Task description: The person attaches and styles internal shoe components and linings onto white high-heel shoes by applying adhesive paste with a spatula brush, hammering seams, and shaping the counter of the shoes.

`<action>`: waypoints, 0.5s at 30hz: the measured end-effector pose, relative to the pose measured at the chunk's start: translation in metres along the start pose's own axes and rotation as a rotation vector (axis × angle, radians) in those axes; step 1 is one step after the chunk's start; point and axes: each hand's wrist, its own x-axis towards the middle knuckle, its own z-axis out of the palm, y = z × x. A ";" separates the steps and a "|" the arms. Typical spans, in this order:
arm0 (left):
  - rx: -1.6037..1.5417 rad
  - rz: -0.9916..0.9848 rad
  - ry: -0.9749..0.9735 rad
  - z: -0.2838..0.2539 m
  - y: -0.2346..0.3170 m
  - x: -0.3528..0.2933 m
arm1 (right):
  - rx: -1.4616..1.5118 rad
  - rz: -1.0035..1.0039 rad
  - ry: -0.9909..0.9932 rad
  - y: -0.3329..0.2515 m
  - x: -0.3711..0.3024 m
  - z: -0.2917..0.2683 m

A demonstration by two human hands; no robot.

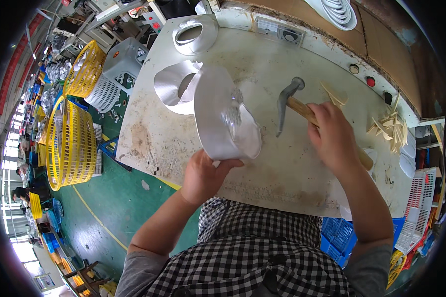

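My left hand grips the lower edge of a silvery-white shoe upper, thumb along its rim. The upper is curved and tilted up off the table, with a clear, shiny patch on its right part. My right hand is closed round the wooden handle of a hammer. The hammer's metal head, with a round face and a long curved claw, is over the table to the right of the upper, apart from it. Behind the held piece lies a second silvery upper, and a third is at the far edge.
The worn white table has a raised back ledge with a red button. Thin wooden slivers are heaped at the right. Yellow baskets and a grey stool stand left. A blue crate is below the front edge.
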 end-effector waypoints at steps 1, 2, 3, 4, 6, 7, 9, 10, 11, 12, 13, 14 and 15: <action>0.015 -0.054 -0.040 -0.005 0.004 0.005 | -0.003 -0.005 -0.004 -0.006 -0.002 -0.016; 0.010 -0.059 -0.039 -0.006 0.007 0.010 | 0.068 -0.018 -0.021 -0.010 -0.006 -0.031; -0.020 -0.118 -0.037 -0.008 0.008 0.015 | 0.139 -0.030 -0.038 -0.014 -0.010 -0.042; -0.051 -0.173 -0.036 -0.007 0.010 0.021 | 0.134 -0.030 -0.040 -0.015 -0.014 -0.050; -0.037 -0.226 -0.071 -0.009 0.008 0.031 | 0.260 -0.030 -0.254 -0.016 -0.020 -0.059; -0.081 -0.216 -0.085 -0.007 0.008 0.035 | 0.256 -0.023 -0.254 -0.018 -0.024 -0.059; -0.124 -0.207 -0.102 -0.008 0.009 0.042 | 0.275 -0.079 -0.164 -0.028 -0.027 -0.052; -0.083 -0.260 -0.143 -0.011 0.013 0.044 | 0.278 -0.072 -0.166 -0.032 -0.027 -0.047; -0.042 -0.313 -0.183 -0.013 0.015 0.045 | 0.283 -0.079 -0.141 -0.036 -0.026 -0.042; -0.039 -0.316 -0.189 -0.011 0.014 0.043 | 0.288 -0.087 -0.115 -0.039 -0.025 -0.037; -0.040 -0.303 -0.167 -0.010 0.012 0.040 | 0.292 -0.080 -0.114 -0.042 -0.023 -0.029; -0.042 -0.289 -0.146 -0.009 0.011 0.038 | 0.255 -0.026 -0.295 -0.045 -0.020 -0.021; -0.041 -0.287 -0.153 -0.009 0.012 0.035 | 0.217 0.028 -0.474 -0.046 -0.017 -0.017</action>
